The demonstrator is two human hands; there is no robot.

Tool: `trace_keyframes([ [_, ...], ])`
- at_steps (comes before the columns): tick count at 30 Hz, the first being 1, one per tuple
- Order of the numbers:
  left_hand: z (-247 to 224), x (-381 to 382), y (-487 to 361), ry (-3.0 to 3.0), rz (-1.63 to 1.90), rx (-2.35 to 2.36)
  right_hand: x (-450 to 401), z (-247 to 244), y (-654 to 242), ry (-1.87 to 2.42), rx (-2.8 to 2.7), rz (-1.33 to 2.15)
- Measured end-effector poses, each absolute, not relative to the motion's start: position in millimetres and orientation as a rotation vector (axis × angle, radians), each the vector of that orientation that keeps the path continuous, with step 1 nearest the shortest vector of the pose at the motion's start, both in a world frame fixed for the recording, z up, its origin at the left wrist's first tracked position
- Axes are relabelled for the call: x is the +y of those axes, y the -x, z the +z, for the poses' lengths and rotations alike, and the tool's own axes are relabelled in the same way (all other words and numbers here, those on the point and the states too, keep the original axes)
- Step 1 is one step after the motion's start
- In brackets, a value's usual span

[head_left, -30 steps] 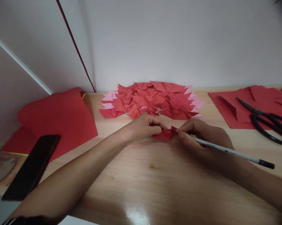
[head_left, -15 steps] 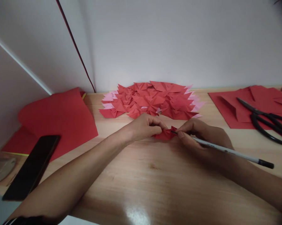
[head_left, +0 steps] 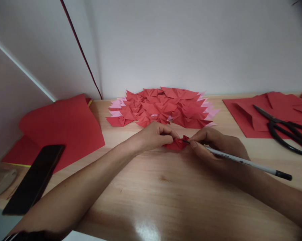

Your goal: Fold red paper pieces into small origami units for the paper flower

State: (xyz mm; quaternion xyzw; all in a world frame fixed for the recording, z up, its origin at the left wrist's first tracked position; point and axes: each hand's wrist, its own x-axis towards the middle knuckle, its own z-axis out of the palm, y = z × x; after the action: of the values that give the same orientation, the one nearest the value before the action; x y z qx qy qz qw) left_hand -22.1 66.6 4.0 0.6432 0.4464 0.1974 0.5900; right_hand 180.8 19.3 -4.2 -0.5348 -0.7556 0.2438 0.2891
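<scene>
A small folded red paper piece lies on the wooden table between my two hands. My left hand is closed, its fingertips gripping the left side of that piece. In my right hand a white pen is pinched close to its tip, which touches the right part of the folded paper. The pen's black end points to the lower right. Just behind my hands, a wide pile of folded red and pink paper pieces spreads along the wall.
On the left, a black phone rests partly on large red sheets. Black-handled scissors lie over red paper at the right. A dark cord runs down the wall behind the wooden table.
The far end of the pen has shifted very slightly to the left. Both hands keep their places and their hold.
</scene>
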Motion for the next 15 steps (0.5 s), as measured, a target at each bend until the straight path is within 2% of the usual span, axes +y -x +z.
trace_keyframes([
  [15, 2.4, 66.9, 23.3, -1.510, 0.468, 1.039, 18.7, -3.7, -181.3, 1.444, -2.021, 0.671],
])
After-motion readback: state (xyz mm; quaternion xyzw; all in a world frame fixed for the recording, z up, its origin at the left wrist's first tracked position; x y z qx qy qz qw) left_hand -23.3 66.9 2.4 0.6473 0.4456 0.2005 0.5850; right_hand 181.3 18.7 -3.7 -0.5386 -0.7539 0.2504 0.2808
